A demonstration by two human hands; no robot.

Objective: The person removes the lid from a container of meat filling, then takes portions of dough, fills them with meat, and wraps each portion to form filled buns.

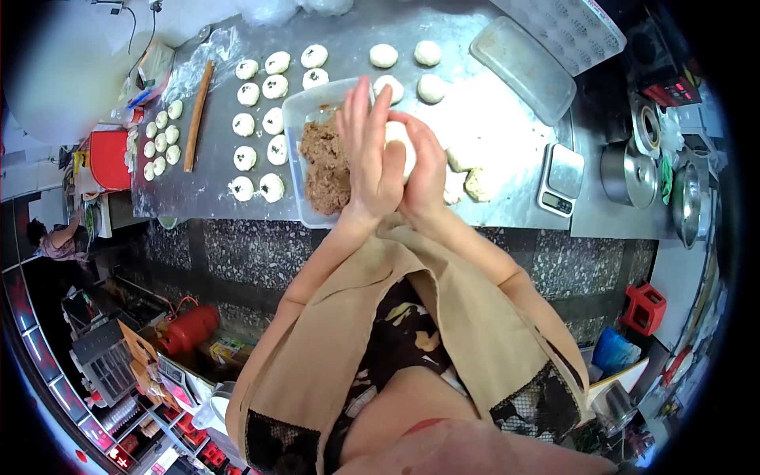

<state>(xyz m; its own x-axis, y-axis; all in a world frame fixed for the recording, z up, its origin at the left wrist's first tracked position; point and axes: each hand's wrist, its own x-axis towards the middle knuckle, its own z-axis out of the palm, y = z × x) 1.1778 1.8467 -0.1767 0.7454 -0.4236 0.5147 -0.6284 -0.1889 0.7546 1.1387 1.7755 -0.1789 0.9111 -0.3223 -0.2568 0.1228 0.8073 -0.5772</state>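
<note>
My left hand [370, 154] and my right hand [425, 162] are cupped around a white dough ball [404, 149], which shows between them. The left fingers point upward, flat along the ball's left side; the right fingers curve over its right side. Beneath my left hand stands a clear plastic container [294, 127] holding brown minced filling [324, 170]. Above and right of the hands, several round dough balls [383, 55] lie on the metal table [222, 202]. Rougher dough pieces [478, 184] are just right of my right hand.
Rows of filled buns [244, 124] and a wooden rolling pin [199, 117] lie on the left. Rightward are a digital scale [564, 178], a plastic lid [524, 67] and a metal pot [627, 174]. A person [65, 240] is at far left.
</note>
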